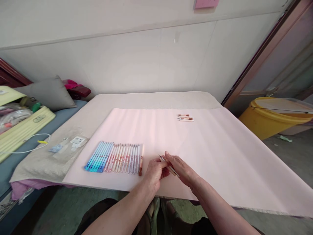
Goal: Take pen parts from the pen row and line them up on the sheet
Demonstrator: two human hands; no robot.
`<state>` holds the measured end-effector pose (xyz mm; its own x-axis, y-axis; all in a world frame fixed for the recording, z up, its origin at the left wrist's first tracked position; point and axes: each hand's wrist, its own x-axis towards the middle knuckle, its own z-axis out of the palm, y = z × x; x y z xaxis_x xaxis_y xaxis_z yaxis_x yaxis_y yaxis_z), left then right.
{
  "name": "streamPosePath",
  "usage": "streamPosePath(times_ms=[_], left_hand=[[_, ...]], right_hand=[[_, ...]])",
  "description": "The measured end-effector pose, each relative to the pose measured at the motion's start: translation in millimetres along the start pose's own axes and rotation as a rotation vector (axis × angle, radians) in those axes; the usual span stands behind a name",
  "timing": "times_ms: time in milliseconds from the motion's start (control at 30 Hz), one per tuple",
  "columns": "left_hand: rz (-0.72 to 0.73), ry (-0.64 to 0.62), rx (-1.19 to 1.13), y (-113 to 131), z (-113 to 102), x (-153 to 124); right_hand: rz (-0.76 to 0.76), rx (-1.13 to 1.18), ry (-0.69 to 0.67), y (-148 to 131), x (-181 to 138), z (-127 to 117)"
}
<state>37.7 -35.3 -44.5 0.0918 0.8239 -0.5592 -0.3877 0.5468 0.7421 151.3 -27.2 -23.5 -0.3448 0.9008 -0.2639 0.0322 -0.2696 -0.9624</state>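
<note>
Both my hands meet just above the front part of the pink sheet [220, 153]. A slim pale pen [173, 171] with a dark tip slants between them. My left hand [154, 172] is closed on it near the tip, thumb and finger pinched. From the other side my right hand [179, 165] wraps its fingers around the same pen, hiding part of it. Left of my hands lies a tidy row of pens [119, 158], shading from blue through pink to pale lilac. A pen with a brown end [141, 161] closes the row on the right.
Several more pens [186, 118] lie in a small group toward the back. A clear plastic bag [70, 147] rests on the beige cloth at left. Beyond it are a yellow box [29, 129] and a grey pillow [49, 94]. A yellow bin [262, 119] stands at right.
</note>
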Motion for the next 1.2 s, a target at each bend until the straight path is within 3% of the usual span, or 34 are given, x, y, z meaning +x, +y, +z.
streamPosePath(times_ms=[133, 267, 467, 767, 933, 1200], left_hand=[[0.056, 0.054, -0.15, 7, -5, 7], [0.125, 0.151, -0.255, 12, -12, 14], [0.132, 0.119, -0.272, 10, -11, 15], [0.019, 0.08, -0.227, 11, -11, 11], [-0.059, 0.056, -0.2, 9, -13, 9], [-0.108, -0.025, -0.166, 19, -16, 6]], right_hand=[[0.047, 0.178, 0.173, 6, 5, -6], [0.121, 0.354, 0.178, 13, 10, -5], [0.039, 0.513, 0.336, 21, 14, 1], [-0.009, 0.453, 0.424, 23, 23, -16], [-0.05, 0.322, 0.528, 10, 38, -58], [-0.061, 0.174, 0.697, -20, 96, -172]])
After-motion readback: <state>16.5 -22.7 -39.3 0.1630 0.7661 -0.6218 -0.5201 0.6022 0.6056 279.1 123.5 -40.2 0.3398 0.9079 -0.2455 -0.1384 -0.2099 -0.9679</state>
